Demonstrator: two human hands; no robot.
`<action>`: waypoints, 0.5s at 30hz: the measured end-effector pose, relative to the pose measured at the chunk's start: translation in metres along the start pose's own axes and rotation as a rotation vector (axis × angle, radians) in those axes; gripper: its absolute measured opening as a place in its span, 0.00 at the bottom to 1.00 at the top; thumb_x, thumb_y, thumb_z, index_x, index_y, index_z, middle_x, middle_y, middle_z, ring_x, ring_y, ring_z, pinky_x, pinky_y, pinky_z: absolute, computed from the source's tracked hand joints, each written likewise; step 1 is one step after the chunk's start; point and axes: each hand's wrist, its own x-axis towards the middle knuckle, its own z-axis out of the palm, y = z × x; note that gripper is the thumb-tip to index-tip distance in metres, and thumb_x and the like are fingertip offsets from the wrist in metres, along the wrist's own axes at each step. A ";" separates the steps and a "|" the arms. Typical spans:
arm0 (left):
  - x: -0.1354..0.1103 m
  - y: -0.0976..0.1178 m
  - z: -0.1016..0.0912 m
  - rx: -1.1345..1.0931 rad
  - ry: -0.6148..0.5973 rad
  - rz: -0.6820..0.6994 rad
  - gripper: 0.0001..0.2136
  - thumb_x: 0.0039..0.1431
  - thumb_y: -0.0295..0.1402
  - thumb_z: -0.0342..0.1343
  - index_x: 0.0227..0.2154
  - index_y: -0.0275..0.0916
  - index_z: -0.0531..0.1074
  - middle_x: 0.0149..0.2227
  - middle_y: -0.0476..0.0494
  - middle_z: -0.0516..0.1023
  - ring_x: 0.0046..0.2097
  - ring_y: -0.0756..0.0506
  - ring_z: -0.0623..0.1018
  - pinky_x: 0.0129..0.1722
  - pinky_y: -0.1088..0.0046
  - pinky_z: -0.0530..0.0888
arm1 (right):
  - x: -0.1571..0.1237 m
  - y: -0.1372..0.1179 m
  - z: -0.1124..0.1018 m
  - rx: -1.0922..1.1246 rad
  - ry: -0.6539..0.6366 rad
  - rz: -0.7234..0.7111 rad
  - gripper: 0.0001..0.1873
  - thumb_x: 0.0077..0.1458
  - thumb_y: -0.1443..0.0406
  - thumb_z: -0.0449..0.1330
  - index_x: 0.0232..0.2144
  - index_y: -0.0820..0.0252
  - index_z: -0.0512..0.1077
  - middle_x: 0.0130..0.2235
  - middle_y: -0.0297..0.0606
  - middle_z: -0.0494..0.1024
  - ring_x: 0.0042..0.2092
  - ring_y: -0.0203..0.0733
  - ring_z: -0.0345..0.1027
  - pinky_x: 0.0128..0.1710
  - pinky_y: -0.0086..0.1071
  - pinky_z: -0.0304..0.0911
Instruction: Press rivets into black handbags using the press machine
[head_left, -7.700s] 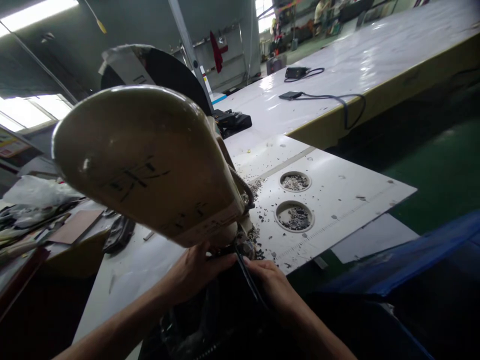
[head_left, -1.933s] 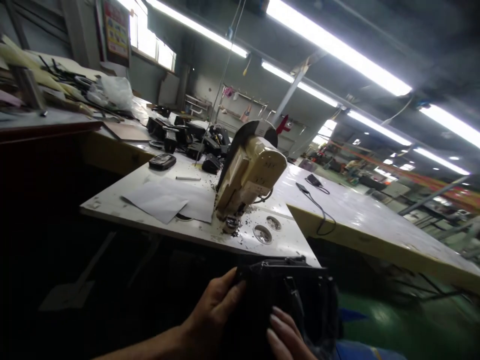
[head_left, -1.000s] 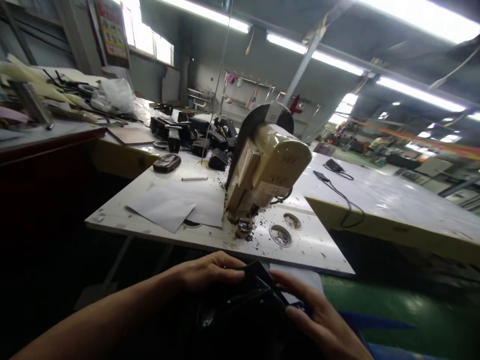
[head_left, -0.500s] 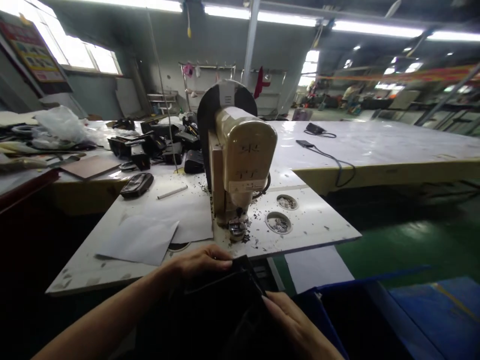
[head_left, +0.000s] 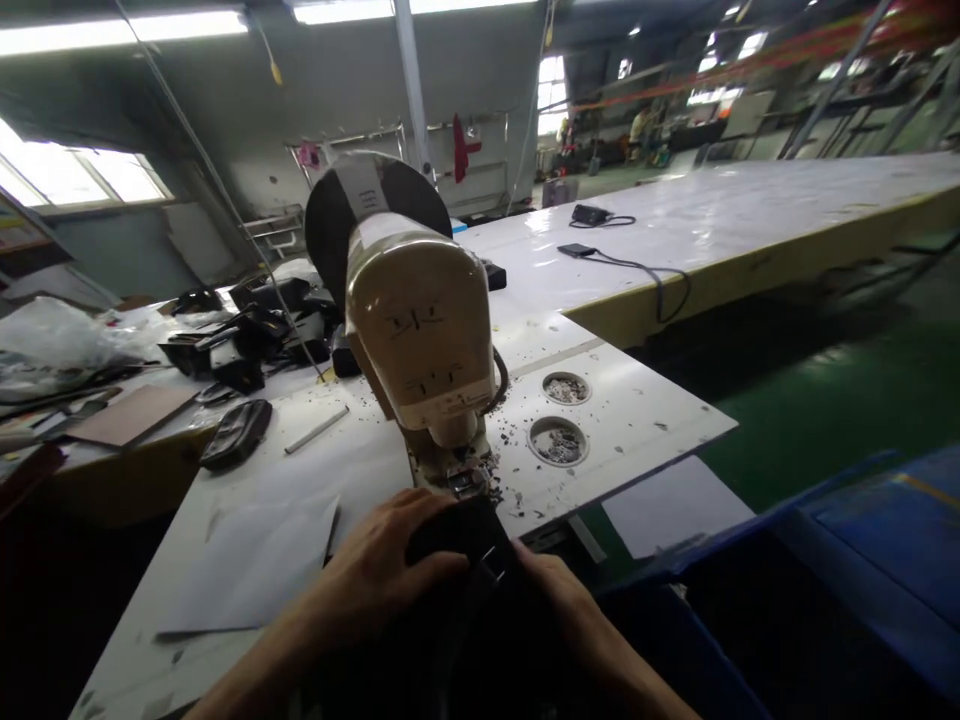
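Piece: I see one black piece (head_left: pixel 461 530) at the near edge of the tabletop (head_left: pixel 637 430), between my two hands and just in front of the machine's foot (head_left: pixel 466 482). I cannot tell whether it touches the foot.
Left hand: my left hand (head_left: pixel 382 580) is curled over the top left of the piece, fingers pressed down on it.
Right hand: my right hand (head_left: pixel 559 600) closes on its right edge. Most of the fingers are hidden.
Fitting: one small metal fitting (head_left: pixel 491 562) shows on the piece.
Handling: I judge it light, soft and limp, like leather or cloth. It would likely sag if held by one corner. The surface looks smooth and perhaps a little slippery, and it does not look fragile.
Hold: I judge it best gripped on both sides close to the front edge, thumbs on top, to keep it flat.
Machine: one, with a beige head (head_left: pixel 420 320) and a dark wheel behind it.
Holes: two round ones to the right of the machine, one nearer (head_left: pixel 557 442) and one farther (head_left: pixel 566 388), both holding scraps.
Scraps: loose around the foot, too many to count.
Paper: at least one sheet (head_left: pixel 259 565) on the left.
Stick: one, white (head_left: pixel 315 430).
Case: one, dark (head_left: pixel 235 432).
Black parts: a heap (head_left: pixel 247 330) that I cannot count.
Corded devices: two, well apart from me, at (head_left: pixel 589 213) and (head_left: pixel 574 250).
Bin: one, blue (head_left: pixel 825 540), at my right.
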 end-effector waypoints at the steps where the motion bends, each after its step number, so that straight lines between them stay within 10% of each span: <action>1: 0.002 -0.001 0.001 -0.019 0.005 0.006 0.20 0.61 0.41 0.65 0.55 0.46 0.76 0.53 0.42 0.78 0.51 0.39 0.78 0.55 0.59 0.73 | 0.004 0.001 -0.001 0.023 0.042 0.014 0.34 0.57 0.36 0.60 0.31 0.63 0.75 0.27 0.33 0.67 0.28 0.36 0.54 0.27 0.28 0.49; 15: 0.027 -0.029 -0.007 -0.043 -0.028 -0.045 0.15 0.64 0.43 0.62 0.50 0.45 0.76 0.50 0.44 0.76 0.50 0.40 0.77 0.50 0.65 0.75 | 0.034 0.005 -0.004 0.091 -0.071 0.027 0.36 0.59 0.37 0.59 0.27 0.67 0.76 0.24 0.32 0.66 0.25 0.32 0.51 0.26 0.28 0.43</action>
